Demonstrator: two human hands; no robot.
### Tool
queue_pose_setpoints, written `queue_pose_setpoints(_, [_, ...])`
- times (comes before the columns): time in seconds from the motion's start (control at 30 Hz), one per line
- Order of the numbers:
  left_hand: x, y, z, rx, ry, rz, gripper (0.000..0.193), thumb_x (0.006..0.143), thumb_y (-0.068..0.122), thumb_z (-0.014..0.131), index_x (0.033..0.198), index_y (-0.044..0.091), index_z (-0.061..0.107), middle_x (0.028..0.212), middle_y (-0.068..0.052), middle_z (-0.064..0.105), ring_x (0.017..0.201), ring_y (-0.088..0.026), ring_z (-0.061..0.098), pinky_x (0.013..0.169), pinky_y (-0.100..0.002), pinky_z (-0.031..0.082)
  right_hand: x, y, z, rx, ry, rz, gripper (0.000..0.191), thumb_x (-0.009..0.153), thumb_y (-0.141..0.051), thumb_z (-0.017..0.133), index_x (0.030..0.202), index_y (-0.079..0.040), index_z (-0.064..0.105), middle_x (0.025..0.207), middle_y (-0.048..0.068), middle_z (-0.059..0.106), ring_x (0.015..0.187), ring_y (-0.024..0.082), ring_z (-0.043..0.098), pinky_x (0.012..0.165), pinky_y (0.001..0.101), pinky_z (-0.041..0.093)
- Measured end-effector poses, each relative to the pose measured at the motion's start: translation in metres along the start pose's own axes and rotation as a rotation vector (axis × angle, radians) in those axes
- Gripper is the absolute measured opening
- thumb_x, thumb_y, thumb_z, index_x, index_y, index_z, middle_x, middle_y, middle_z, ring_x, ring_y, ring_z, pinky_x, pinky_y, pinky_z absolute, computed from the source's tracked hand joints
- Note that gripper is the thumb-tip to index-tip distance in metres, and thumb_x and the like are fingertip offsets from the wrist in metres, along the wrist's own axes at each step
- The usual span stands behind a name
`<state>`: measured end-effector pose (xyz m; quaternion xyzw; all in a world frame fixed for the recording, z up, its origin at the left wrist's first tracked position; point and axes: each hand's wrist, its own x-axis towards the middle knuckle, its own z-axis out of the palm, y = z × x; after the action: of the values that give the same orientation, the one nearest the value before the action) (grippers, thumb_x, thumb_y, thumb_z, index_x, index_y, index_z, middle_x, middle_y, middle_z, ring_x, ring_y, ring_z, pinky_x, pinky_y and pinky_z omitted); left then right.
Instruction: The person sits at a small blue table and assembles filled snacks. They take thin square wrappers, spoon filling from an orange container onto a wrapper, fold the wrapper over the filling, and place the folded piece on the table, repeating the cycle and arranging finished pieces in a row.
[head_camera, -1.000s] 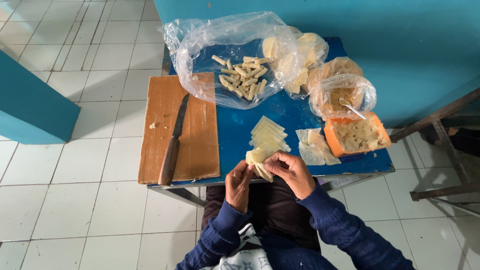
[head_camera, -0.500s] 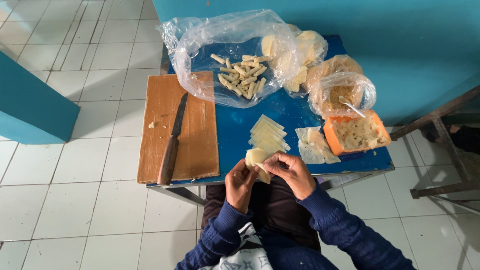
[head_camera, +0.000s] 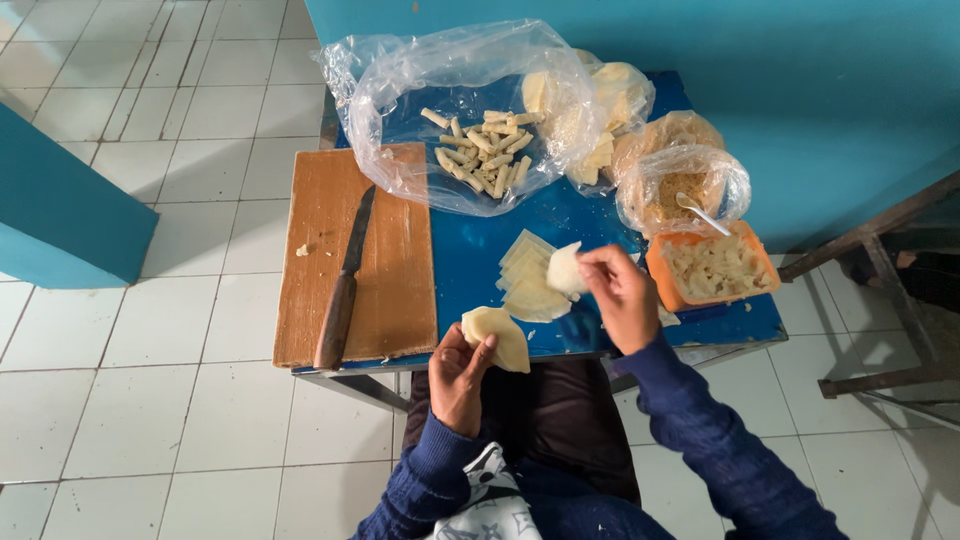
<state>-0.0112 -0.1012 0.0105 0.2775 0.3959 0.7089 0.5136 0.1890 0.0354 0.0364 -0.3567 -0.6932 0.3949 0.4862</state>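
My left hand (head_camera: 460, 372) holds a pale thin dough sheet (head_camera: 498, 336) at the near edge of the small blue table (head_camera: 470, 250). My right hand (head_camera: 622, 292) is raised over the table with a second pale sheet (head_camera: 565, 270) pinched in its fingers, just right of the stack of cut sheets (head_camera: 528, 282). An orange tub of chopped filling (head_camera: 712, 268) stands to the right of that hand.
A wooden cutting board (head_camera: 352, 255) with a dark-handled knife (head_camera: 344, 285) lies on the left. An open plastic bag of rolled pieces (head_camera: 480, 150) sits at the back, with more bagged dough and a bag with a spoon (head_camera: 690, 200). Blue wall behind; white tiled floor around.
My hands were together on one sheet at the table edge. They have parted: the right hand has lifted up and right with a sheet, the left keeps another.
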Motion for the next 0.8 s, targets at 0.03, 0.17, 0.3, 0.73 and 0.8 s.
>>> queue_pose_setpoints(0.03, [0.001,0.0,-0.001,-0.013,0.004,0.015,0.023,0.096,0.011,0.07,0.112,-0.003,0.065,0.103,-0.009,0.073,0.094,-0.014,0.069,0.086,-0.031,0.058,0.0,-0.003,0.007,-0.17,0.005,-0.104,0.003,0.103,-0.006,0.064,0.106,-0.004,0.065,0.107,0.004,0.072,0.099,0.015,0.07,0.083,0.0274,0.055])
queue_pose_setpoints(0.17, [0.0,0.002,-0.005,-0.025,0.037,0.036,0.021,0.096,0.01,0.071,0.112,-0.002,0.063,0.104,-0.009,0.073,0.094,-0.014,0.069,0.086,-0.03,0.058,-0.012,-0.014,0.027,-0.59,-0.073,-0.359,0.018,0.092,0.0,0.064,0.107,-0.006,0.073,0.105,0.008,0.075,0.097,0.025,0.071,0.083,0.0362,0.056])
queue_pose_setpoints(0.3, [0.001,-0.001,-0.005,-0.032,0.047,0.058,0.02,0.095,0.008,0.072,0.11,-0.001,0.061,0.103,-0.009,0.072,0.094,-0.014,0.069,0.086,-0.03,0.058,-0.032,-0.017,0.027,-0.622,-0.15,-0.461,0.012,0.093,-0.002,0.066,0.104,-0.006,0.069,0.111,0.006,0.076,0.103,0.028,0.07,0.088,0.0385,0.055])
queue_pose_setpoints(0.73, [0.013,-0.023,-0.004,-0.066,0.023,0.039,0.017,0.096,0.01,0.074,0.097,0.002,0.059,0.094,-0.005,0.069,0.085,-0.01,0.065,0.079,-0.027,0.056,-0.035,-0.043,0.017,-0.383,-0.292,-0.36,0.024,0.092,-0.011,0.071,0.116,-0.006,0.069,0.123,0.007,0.072,0.113,0.028,0.069,0.095,0.0397,0.053])
queue_pose_setpoints(0.8, [0.016,-0.028,-0.003,-0.069,0.033,0.014,0.016,0.094,0.01,0.074,0.094,0.003,0.059,0.092,-0.005,0.069,0.083,-0.01,0.065,0.077,-0.028,0.056,-0.036,-0.052,0.022,-0.318,-0.276,-0.265,0.023,0.091,-0.015,0.075,0.112,-0.006,0.069,0.115,0.007,0.07,0.103,0.025,0.069,0.087,0.0358,0.055])
